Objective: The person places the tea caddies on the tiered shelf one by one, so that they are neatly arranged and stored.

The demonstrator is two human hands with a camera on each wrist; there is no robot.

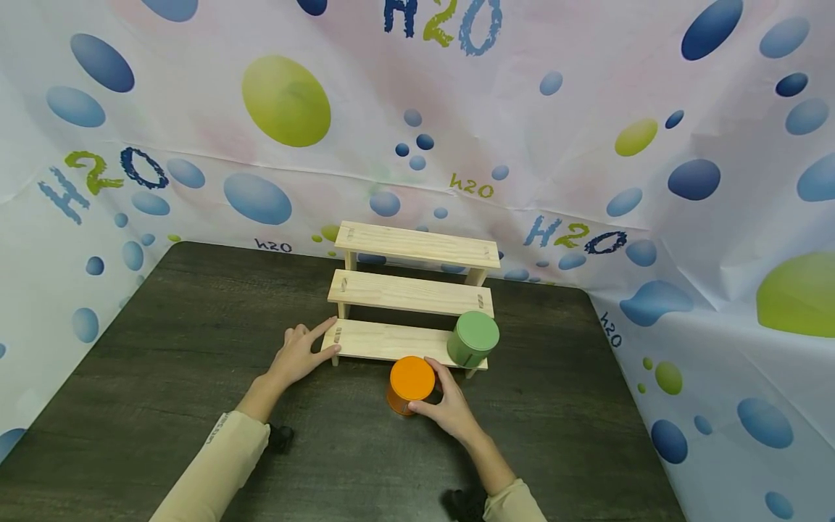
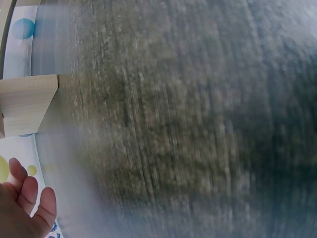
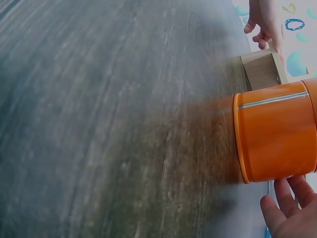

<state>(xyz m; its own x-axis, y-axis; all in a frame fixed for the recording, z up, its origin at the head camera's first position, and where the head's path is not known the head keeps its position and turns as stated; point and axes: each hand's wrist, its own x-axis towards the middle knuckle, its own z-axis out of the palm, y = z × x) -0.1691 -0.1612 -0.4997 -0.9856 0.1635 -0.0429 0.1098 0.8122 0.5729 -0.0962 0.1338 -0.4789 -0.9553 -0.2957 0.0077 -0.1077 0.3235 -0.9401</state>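
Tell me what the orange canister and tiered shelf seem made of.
Orange canister: probably metal, glossy orange coating; a silvery seam runs along its side. Tiered shelf: apparently pale wood, matte, perhaps unvarnished; grain shows on its steps.

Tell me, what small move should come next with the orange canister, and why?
Perhaps the right hand should raise the orange canister toward the bottom shelf: that hand curls around its side, it is upright just in front of that shelf, and the shelf shows a bare stretch left of the green canister.
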